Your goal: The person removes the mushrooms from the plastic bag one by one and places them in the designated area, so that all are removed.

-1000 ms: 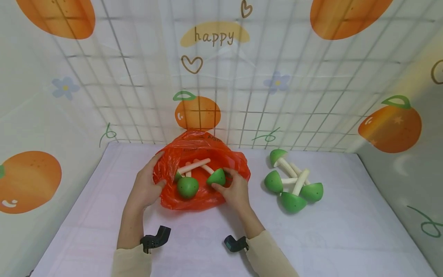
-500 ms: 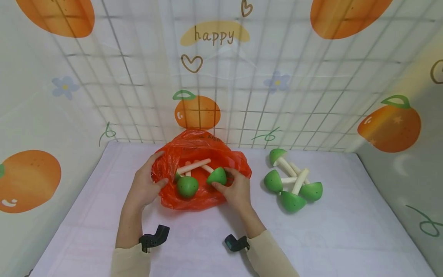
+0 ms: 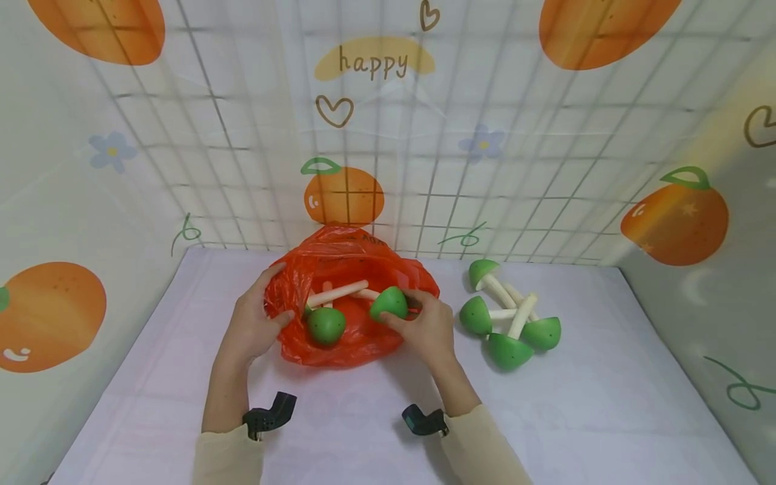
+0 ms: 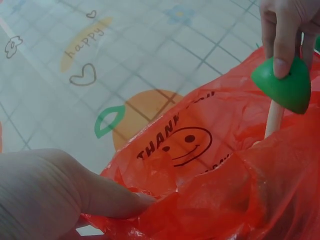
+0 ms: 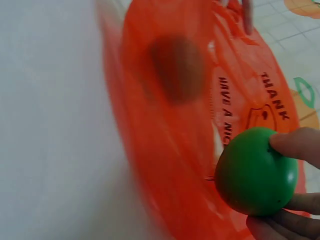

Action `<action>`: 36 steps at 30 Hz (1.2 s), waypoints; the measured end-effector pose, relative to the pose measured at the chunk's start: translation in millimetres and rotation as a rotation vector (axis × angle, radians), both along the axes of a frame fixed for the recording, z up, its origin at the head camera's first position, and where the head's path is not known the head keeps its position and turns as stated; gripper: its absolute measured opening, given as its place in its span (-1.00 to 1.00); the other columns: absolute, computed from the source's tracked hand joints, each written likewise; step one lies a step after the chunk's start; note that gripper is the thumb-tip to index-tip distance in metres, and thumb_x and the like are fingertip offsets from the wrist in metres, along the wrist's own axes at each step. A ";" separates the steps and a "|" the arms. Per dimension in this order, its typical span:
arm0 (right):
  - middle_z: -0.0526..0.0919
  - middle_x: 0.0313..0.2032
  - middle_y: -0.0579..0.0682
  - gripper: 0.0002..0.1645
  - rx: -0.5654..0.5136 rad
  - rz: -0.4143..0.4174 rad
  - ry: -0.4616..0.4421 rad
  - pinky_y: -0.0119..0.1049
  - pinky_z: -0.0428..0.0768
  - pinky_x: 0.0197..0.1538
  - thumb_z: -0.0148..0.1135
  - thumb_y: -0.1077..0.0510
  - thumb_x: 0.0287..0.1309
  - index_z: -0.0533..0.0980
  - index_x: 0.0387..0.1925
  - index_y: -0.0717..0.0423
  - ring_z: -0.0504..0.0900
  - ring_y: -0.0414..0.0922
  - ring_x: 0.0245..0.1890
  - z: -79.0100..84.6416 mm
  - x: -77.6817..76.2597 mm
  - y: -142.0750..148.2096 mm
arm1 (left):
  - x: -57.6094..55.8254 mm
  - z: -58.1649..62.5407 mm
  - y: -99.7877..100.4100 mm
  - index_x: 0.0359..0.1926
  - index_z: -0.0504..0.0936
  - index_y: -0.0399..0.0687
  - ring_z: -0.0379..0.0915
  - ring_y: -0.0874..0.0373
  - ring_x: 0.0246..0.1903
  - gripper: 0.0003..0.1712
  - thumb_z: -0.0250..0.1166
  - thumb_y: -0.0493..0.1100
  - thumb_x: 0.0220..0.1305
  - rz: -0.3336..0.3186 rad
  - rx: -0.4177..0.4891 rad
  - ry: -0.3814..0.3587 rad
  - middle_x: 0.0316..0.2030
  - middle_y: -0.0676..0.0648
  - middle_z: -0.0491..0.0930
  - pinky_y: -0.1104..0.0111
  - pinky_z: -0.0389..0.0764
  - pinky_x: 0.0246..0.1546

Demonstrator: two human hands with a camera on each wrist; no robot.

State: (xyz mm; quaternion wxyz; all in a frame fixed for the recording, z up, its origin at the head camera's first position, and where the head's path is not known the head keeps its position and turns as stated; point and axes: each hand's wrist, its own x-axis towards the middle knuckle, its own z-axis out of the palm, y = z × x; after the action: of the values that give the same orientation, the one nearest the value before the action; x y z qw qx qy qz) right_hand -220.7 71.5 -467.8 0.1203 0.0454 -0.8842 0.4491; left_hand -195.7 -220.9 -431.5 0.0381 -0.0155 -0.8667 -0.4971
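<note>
A red plastic bag (image 3: 364,349) lies with its mouth spread toward me in the head view. My left hand (image 3: 257,327) holds the bag's left rim, the thumb pressing the film in the left wrist view. Between the thumb and fingers of my right hand (image 3: 432,327) is the green cap of a toy mushroom (image 3: 390,304). Its pale stem points leftward into the bag. Deeper inside sits another green-capped mushroom (image 3: 327,326), with pale stems lying behind it. Printed letters and a smiley show on the bag's inner wall in the left wrist view.
To the right of the bag, several more green-capped toy mushrooms (image 3: 510,351) lie heaped on the white-covered table (image 3: 582,417). A white curtain (image 3: 412,222) printed with oranges rises behind the table. Black wrist cameras are strapped to both wrists.
My right hand has shifted a little to the right, drawing the mushroom the same way toward the bag's right rim. My left hand stays at the left rim.
</note>
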 end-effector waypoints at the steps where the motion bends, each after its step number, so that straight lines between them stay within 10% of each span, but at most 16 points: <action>1: 0.79 -0.08 0.19 -0.25 0.009 -0.005 -0.002 -0.05 0.78 -0.01 0.71 0.05 -0.03 0.65 0.16 0.32 0.77 0.10 -0.05 2.1 0.4 1.7 | 0.1 0.1 0.1 0.63 0.18 0.06 0.22 -0.25 0.47 -0.01 0.35 -0.48 0.28 0.000 -0.003 0.000 0.52 -0.20 0.30 -0.15 0.50 0.31; 36: 0.77 -0.02 0.16 -0.38 -0.113 0.110 0.102 -0.18 0.77 0.01 0.65 0.19 0.05 0.66 0.14 0.32 0.75 0.05 -0.01 75.6 31.6 54.5 | 1.7 3.4 1.7 0.65 0.15 0.07 0.22 -0.27 0.47 0.01 0.36 -0.47 0.29 0.007 -0.016 -0.018 0.53 -0.21 0.27 -0.16 0.53 0.27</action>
State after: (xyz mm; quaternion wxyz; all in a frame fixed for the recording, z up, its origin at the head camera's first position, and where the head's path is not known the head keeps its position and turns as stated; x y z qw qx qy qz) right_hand -189.1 126.0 -392.2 0.1424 0.1098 -0.8464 0.5013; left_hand -194.0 -219.3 -428.0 0.0322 -0.0082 -0.8709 -0.4903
